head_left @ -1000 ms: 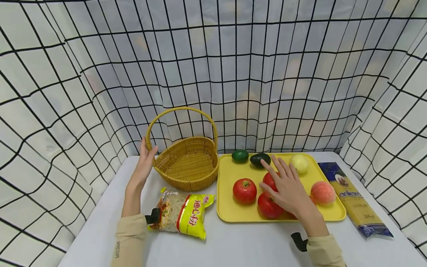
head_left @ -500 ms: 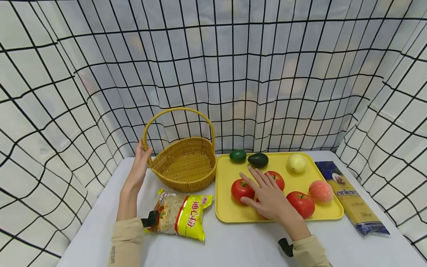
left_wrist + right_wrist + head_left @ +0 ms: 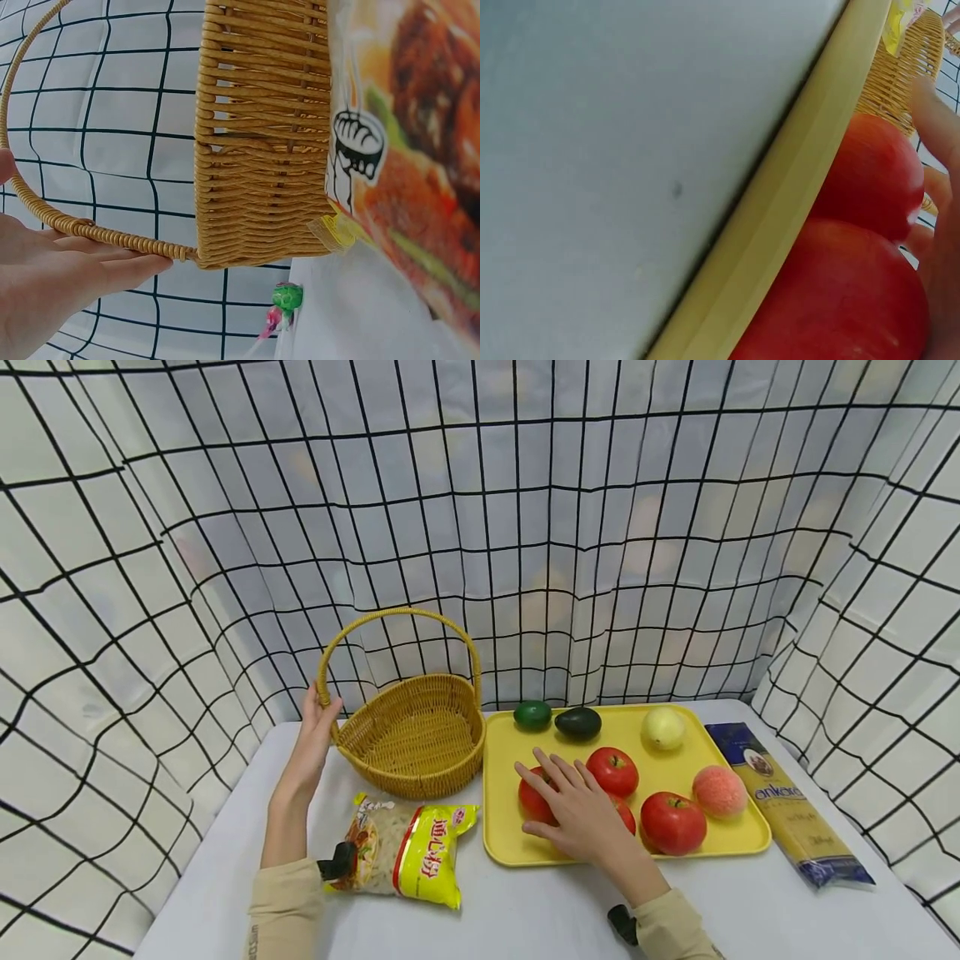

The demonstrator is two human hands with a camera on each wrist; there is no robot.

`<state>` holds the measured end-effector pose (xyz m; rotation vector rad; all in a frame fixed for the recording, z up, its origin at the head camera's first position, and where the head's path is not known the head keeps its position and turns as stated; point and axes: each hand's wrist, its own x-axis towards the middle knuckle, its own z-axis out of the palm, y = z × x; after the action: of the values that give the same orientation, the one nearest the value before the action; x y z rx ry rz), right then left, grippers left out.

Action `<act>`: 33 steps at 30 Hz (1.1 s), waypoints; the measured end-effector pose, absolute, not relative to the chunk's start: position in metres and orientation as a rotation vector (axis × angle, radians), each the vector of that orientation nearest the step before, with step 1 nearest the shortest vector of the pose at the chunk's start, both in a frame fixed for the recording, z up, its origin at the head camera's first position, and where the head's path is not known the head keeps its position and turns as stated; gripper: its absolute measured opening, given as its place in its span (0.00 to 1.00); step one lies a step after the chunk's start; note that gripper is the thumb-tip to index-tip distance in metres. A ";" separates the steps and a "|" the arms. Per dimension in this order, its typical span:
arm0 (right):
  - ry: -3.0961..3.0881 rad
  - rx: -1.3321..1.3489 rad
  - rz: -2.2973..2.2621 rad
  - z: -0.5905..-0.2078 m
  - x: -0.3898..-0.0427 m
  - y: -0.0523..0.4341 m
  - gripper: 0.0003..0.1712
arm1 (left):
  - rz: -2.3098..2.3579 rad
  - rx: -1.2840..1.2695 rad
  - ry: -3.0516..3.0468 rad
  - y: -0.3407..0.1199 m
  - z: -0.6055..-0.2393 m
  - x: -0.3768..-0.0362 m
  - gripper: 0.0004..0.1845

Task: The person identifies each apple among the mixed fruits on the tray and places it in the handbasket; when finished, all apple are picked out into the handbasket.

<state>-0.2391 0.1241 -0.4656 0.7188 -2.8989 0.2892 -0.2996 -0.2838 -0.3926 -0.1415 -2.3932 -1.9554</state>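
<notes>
My right hand (image 3: 573, 806) lies flat with spread fingers over the front left of the yellow tray (image 3: 502, 843). It rests on a red tomato (image 3: 531, 800), which also shows in the right wrist view (image 3: 840, 300). Another tomato (image 3: 612, 771) and a third (image 3: 672, 822) sit just to its right. My left hand (image 3: 317, 720) touches the base of the wicker basket's handle (image 3: 324, 681), with straight fingers (image 3: 112, 266) along it and the thumb on the other side. Nothing lies in the basket (image 3: 412, 739).
The tray also carries a peach (image 3: 718, 791), a pale pear (image 3: 663, 727), an avocado (image 3: 578, 722) and a lime (image 3: 532, 715). A noodle packet (image 3: 408, 847) lies in front of the basket. A spaghetti packet (image 3: 787, 802) lies right of the tray. Checked cloth walls surround the table.
My right hand has slid left across the tray, from the middle tomatoes to the leftmost one. The left hand stays at the basket handle.
</notes>
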 end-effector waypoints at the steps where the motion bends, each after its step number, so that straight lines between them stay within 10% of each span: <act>1: -2.909 0.714 0.277 -0.466 -0.238 0.124 0.50 | -1.955 -0.144 -2.390 -0.284 -0.393 -0.299 0.46; 33: -3.043 0.647 0.502 -0.438 -0.232 0.141 0.39 | -1.927 -0.097 -2.408 -0.278 -0.393 -0.300 0.47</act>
<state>-0.2321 0.1407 -0.4375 0.6467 -3.0426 0.5015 -0.3000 -0.2776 -0.3926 -0.0973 -2.4078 -1.9271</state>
